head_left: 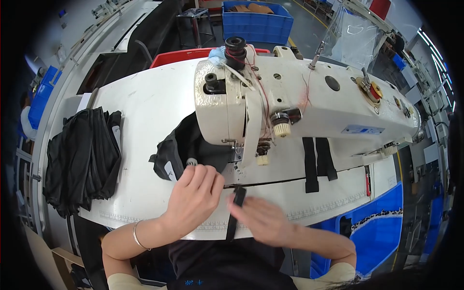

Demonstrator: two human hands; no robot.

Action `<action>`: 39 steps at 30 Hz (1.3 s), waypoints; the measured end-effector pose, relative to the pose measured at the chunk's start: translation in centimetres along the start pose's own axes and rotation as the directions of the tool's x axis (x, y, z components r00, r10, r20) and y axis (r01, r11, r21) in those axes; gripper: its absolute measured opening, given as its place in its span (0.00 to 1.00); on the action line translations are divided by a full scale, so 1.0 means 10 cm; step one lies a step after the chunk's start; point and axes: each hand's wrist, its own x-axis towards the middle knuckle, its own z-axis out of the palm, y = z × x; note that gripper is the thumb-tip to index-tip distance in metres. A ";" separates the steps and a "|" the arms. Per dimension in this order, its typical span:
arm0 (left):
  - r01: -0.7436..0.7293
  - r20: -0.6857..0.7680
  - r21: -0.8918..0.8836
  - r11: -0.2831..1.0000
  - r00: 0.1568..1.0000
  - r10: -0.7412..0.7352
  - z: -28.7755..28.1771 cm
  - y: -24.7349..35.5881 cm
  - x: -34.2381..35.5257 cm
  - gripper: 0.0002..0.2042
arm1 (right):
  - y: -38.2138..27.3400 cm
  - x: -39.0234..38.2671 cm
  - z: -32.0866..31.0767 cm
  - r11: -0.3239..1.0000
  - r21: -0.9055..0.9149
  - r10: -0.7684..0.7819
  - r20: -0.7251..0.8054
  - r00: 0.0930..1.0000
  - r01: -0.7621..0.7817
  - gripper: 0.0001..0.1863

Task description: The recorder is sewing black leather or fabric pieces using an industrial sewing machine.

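Observation:
A white sewing machine [309, 111] with red thread stands on a white table [140, 121]. A black fabric piece [172, 145] with a white label lies under its head. My left hand [195, 198] has curled fingers gripping that fabric's near edge, beside a small grey part. My right hand [261, 220], slightly blurred, holds a short black strap [236, 210] upright in the picture, just right of my left hand. Two black straps [311, 164] lie side by side right of the needle area.
A pile of black fabric pieces [82, 159] lies at the left. A red tool [368, 181] is at the table's right. Blue bins [372, 232] sit below right; a blue crate [256, 26] and red tray [179, 56] are behind. A person's arm [29, 123] shows far left.

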 end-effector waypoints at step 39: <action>-0.055 0.028 -0.552 0.832 0.996 0.085 0.88 -0.08 -0.33 0.21 | 0.76 -0.07 0.68 0.878 -0.404 -0.269 0.029 0.963 0.258 0.15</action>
